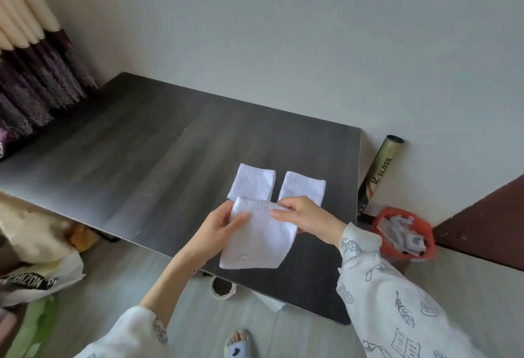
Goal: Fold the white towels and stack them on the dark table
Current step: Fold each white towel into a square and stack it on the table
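Down at the bottom, a foot in a pale blue slipper [237, 344] stands on the gray floor. Two arms in white sleeves with little drawings [397, 309] reach up to the dark table [158, 142].

Near the front edge of the table, both hands hold a white towel [256, 240]. It looks folded into a long shape, and its lower end hangs down toward the table edge. The left hand [219, 225] grips the towel's left side, with the thumb lying on top of the cloth and the fingers tucked behind it. The right hand [302, 216] pinches the top right corner, with its fingers bent over the cloth.

Just behind the held towel, two more folded white towels lie flat on the table, side by side with a thin gap between them. One is the left folded towel [252, 183] and one is the right folded towel [303, 190]. The held towel covers their near ends.

To the right of the table, an orange bin [404, 234] sits on the floor with paper scraps inside. Behind it, a gold tube [380, 172] leans against the white wall. On the left, a white plastic bag [42, 278] lies on the floor. Far back on the left hangs a cream and purple curtain [34, 68].
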A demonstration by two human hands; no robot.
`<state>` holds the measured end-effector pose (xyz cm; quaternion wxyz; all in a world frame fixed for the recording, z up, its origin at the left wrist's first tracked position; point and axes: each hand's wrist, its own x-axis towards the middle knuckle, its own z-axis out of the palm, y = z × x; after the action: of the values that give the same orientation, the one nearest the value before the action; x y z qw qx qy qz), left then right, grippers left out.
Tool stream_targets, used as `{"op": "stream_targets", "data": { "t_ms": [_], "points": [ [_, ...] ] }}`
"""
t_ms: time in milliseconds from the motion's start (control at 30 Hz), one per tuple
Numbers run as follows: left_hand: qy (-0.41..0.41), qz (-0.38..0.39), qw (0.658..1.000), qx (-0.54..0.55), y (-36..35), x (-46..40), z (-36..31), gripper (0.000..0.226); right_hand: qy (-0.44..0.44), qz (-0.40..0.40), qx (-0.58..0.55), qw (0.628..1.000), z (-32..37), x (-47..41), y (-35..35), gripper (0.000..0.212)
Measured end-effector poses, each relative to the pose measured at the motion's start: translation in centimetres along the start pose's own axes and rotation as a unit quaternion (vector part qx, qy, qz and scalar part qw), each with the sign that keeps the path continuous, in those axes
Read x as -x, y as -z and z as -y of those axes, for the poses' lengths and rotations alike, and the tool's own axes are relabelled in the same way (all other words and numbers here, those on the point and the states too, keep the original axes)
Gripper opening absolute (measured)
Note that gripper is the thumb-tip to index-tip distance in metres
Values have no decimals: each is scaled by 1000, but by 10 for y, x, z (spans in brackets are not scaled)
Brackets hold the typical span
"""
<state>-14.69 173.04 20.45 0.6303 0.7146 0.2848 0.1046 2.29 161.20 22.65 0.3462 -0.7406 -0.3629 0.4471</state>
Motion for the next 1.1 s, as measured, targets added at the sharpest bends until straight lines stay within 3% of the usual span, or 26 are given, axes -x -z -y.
{"op": "stream_targets", "data": {
  "t_ms": [133,200,400,500,600,700,1100],
  "points": [
    [29,16,999,36,30,-64,10,21,-101,-4,-250,963,-3,-56,3,24],
    [54,17,997,60,37,-92,19,20,-130,-18,-323,937,-11,-77,4,26],
    [126,2,989,80,44,-160,51,23,-182,-27,-343,921,-39,-131,2,28],
    [139,-15,990,26,44,-188,63,19,-185,-66,-302,933,-44,-160,3,26],
    [146,-22,986,-73,48,-217,78,34,-188,-96,-229,950,-49,-187,7,23],
    [155,-39,975,-156,44,-242,89,34,-201,-125,-164,958,-56,-211,11,20],
    [188,-44,949,-249,37,-271,113,21,-257,-134,21,957,-75,-253,10,28]
  ]
}}
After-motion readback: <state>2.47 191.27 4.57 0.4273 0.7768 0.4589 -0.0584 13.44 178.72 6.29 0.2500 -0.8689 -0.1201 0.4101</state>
